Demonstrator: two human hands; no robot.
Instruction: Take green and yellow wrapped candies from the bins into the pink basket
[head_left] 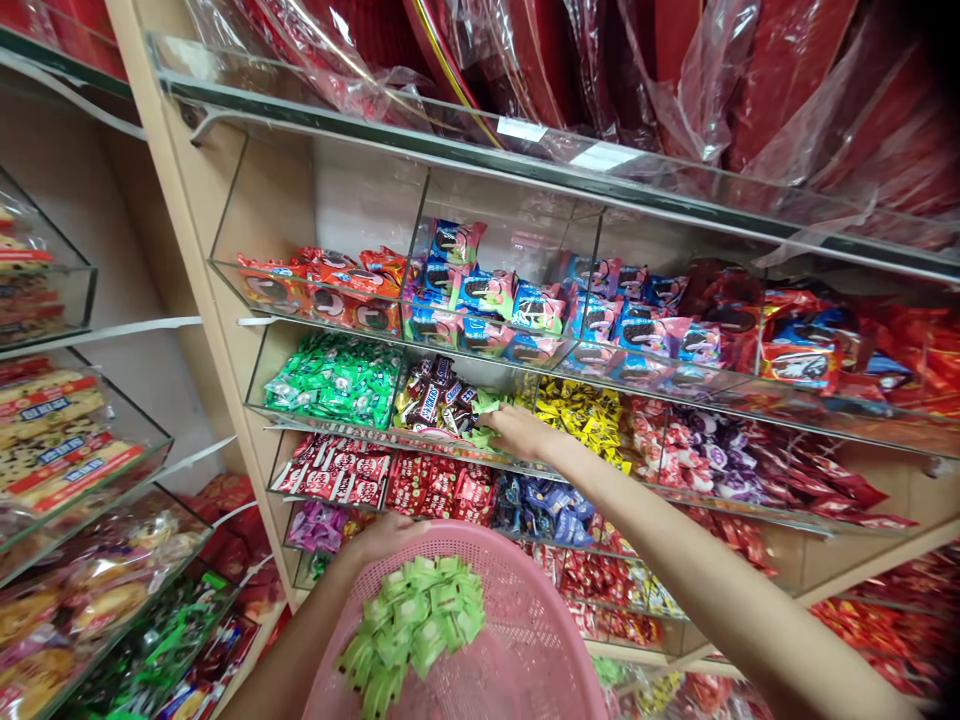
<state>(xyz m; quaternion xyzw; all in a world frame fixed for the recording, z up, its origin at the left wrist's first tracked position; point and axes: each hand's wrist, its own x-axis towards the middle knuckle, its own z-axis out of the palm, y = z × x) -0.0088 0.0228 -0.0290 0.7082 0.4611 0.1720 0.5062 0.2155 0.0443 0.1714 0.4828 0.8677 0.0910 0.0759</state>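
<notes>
My left hand (384, 537) grips the far-left rim of a pink perforated plastic basket (540, 600). Inside the basket, toward its left side, lies a heap of green-wrapped candies (420, 620). My right hand (517, 432) reaches over to a clear shelf compartment, its fingers closed around a few green-wrapped candies (491, 402); the fingertips are partly hidden. Just left of that hand is a pile of brown-wrapped Snickers bars (435, 395). Yellow-wrapped candies (581, 415) lie to its right.
Green packets (337, 380) fill the bin at far left. Blue cookie packs (487, 295) stand on the shelf above, behind a clear front panel. Red packets (442, 480) lie below. Overhead, a glass shelf edge (450, 140) holds red plastic-wrapped goods. Bagged snacks (56, 430) line the left shelves.
</notes>
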